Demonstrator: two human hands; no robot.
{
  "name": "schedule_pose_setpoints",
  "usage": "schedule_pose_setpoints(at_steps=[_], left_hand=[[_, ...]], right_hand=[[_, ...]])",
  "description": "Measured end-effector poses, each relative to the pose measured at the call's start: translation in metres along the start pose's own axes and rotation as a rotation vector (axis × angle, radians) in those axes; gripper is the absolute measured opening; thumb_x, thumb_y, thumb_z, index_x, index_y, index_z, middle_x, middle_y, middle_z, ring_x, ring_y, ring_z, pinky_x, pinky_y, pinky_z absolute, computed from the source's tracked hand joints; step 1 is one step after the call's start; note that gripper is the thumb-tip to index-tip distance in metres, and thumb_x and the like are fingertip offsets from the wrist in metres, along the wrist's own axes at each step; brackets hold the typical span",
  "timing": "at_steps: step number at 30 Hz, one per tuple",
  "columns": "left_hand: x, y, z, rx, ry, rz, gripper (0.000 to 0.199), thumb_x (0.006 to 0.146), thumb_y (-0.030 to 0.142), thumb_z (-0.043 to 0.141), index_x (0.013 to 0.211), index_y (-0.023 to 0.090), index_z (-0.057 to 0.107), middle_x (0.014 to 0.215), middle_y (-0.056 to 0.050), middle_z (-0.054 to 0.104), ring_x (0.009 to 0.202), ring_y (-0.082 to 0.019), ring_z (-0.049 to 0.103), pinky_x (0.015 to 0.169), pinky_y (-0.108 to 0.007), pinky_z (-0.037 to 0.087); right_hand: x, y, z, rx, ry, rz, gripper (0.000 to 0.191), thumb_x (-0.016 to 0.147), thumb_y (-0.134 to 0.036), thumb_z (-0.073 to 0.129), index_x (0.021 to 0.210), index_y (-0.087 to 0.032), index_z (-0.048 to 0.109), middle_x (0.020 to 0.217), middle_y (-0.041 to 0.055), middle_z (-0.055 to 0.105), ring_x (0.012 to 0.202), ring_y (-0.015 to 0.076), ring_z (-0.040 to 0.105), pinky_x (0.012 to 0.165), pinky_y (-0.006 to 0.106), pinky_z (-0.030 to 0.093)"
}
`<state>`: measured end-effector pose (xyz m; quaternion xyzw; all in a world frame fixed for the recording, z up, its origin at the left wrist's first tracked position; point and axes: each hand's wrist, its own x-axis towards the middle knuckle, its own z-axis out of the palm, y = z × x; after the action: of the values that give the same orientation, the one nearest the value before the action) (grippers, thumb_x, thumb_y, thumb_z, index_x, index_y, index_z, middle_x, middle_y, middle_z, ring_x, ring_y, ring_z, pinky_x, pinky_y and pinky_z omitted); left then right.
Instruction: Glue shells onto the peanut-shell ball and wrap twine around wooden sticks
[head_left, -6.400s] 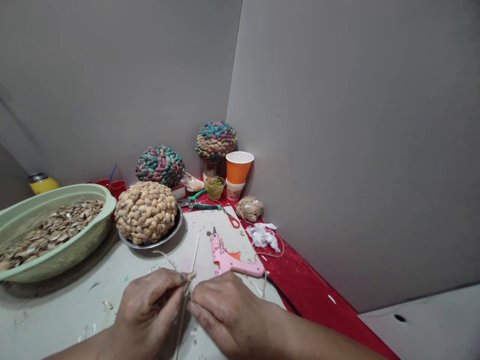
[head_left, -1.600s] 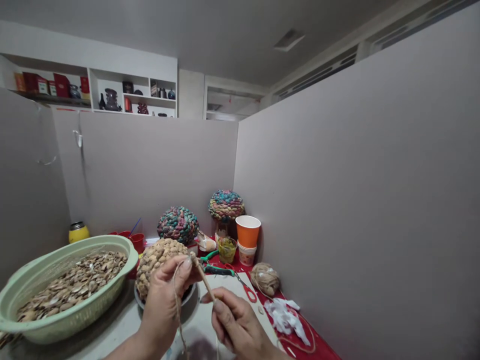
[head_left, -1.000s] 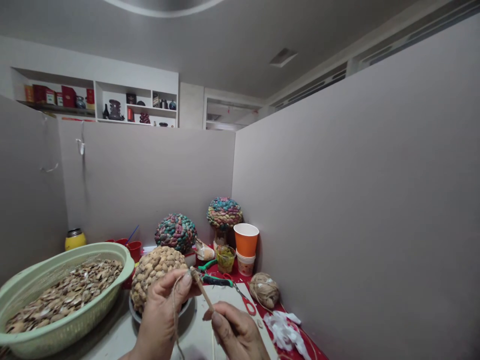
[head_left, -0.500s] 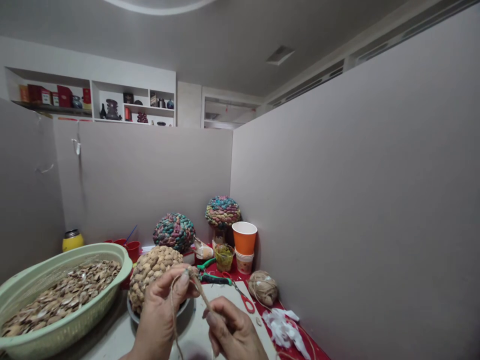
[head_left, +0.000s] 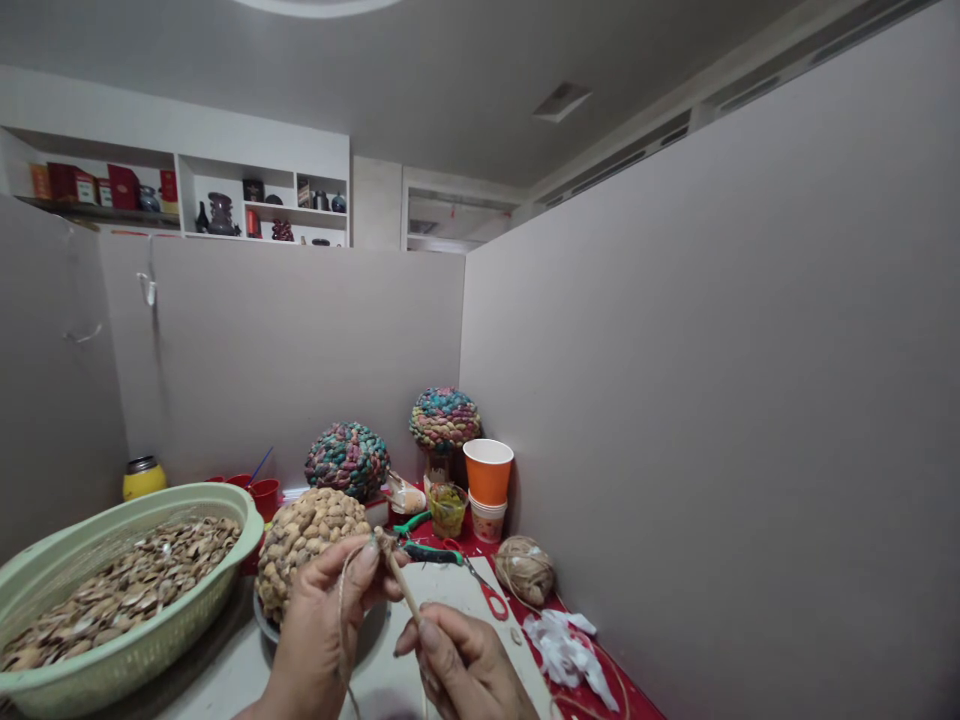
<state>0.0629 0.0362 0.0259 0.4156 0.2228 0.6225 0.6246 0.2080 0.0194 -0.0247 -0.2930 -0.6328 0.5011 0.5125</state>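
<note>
Left hand (head_left: pixel 319 605) pinches a thin stick's (head_left: pixel 406 590) upper end, twine (head_left: pixel 341 622) hanging by its thumb; right hand (head_left: pixel 466 655) pinches lower down; the stick slants above the board (head_left: pixel 442 580); seemingly a twine-fitting step, next needing steady tension.

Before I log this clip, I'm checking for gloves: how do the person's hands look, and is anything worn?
The left hand and right hand are bare: no glove, ring or sleeve shows on either. Small dark marks seem to spot some fingertips.
</note>
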Motion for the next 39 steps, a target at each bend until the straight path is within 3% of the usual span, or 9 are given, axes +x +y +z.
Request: schedule_pose_setpoints(at_steps=[5,9,12,18,24,31,34,39], left_hand=[[-0.001,0.002,0.004,-0.004,0.042,0.001,0.022,0.068,0.033,0.081,0.074,0.014,0.073,0.073,-0.005,0.07,0.061,-0.012,0.06,0.06,-0.022,0.052],[-0.005,0.002,0.008,0.026,0.079,0.028,0.02,0.067,0.033,0.081,0.073,0.015,0.073,0.07,-0.002,0.069,0.062,-0.011,0.06,0.063,-0.02,0.052],[-0.007,0.002,0.009,0.053,0.092,0.048,0.022,0.065,0.034,0.082,0.072,0.015,0.073,0.071,-0.003,0.069,0.063,-0.012,0.061,0.063,-0.021,0.052],[-0.007,0.0,0.007,0.062,0.114,0.042,0.022,0.064,0.034,0.083,0.074,0.016,0.075,0.071,-0.003,0.07,0.063,-0.013,0.063,0.064,-0.022,0.053],[-0.007,-0.002,0.005,0.049,0.066,0.015,0.021,0.066,0.034,0.082,0.073,0.015,0.074,0.067,-0.003,0.068,0.062,-0.013,0.061,0.062,-0.022,0.053],[-0.008,-0.002,0.004,0.074,0.085,0.042,0.022,0.066,0.033,0.082,0.073,0.014,0.073,0.068,-0.003,0.068,0.062,-0.012,0.06,0.061,-0.021,0.051],[-0.009,-0.003,0.006,0.108,0.105,0.053,0.024,0.065,0.035,0.082,0.074,0.014,0.073,0.071,-0.004,0.069,0.062,-0.013,0.06,0.061,-0.022,0.051],[-0.011,-0.003,0.006,0.171,0.081,0.066,0.025,0.067,0.038,0.081,0.07,0.014,0.072,0.066,-0.003,0.067,0.062,-0.014,0.059,0.062,-0.023,0.05]], right_hand=[[0.0,0.002,0.001,0.008,0.027,0.015,0.055,0.086,-0.065,0.049,0.083,-0.012,0.063,0.047,-0.0079,0.034,0.039,0.0047,0.026,0.039,0.018,0.021],[0.0,0.006,0.0,-0.088,0.156,-0.048,0.05,0.078,-0.063,0.062,0.091,-0.015,0.061,0.051,-0.0074,0.039,0.043,0.0058,0.031,0.043,0.019,0.025],[0.001,0.01,-0.002,-0.247,0.223,-0.138,0.042,0.081,-0.059,0.06,0.082,-0.016,0.062,0.054,-0.0044,0.045,0.047,0.0081,0.037,0.047,0.021,0.03],[0.003,0.011,-0.007,-0.41,0.227,-0.255,0.041,0.092,-0.051,0.046,0.069,-0.018,0.058,0.058,0.0008,0.049,0.055,0.0129,0.047,0.046,0.021,0.032],[0.0,0.002,-0.005,-0.354,0.12,-0.172,0.046,0.095,-0.053,0.038,0.077,-0.016,0.059,0.053,-0.003,0.044,0.048,0.0096,0.039,0.047,0.022,0.03],[0.001,0.004,-0.002,-0.034,-0.017,0.001,0.046,0.091,-0.061,0.043,0.089,-0.016,0.054,0.05,-0.0071,0.043,0.04,0.0058,0.03,0.043,0.019,0.025],[0.002,0.008,-0.001,0.019,0.011,-0.017,0.045,0.085,-0.062,0.054,0.096,-0.018,0.05,0.052,-0.0083,0.044,0.043,0.0061,0.035,0.045,0.018,0.027],[0.003,0.008,-0.003,-0.152,0.109,-0.128,0.041,0.087,-0.057,0.054,0.079,-0.017,0.054,0.059,-0.0031,0.048,0.053,0.0099,0.043,0.051,0.021,0.033]])
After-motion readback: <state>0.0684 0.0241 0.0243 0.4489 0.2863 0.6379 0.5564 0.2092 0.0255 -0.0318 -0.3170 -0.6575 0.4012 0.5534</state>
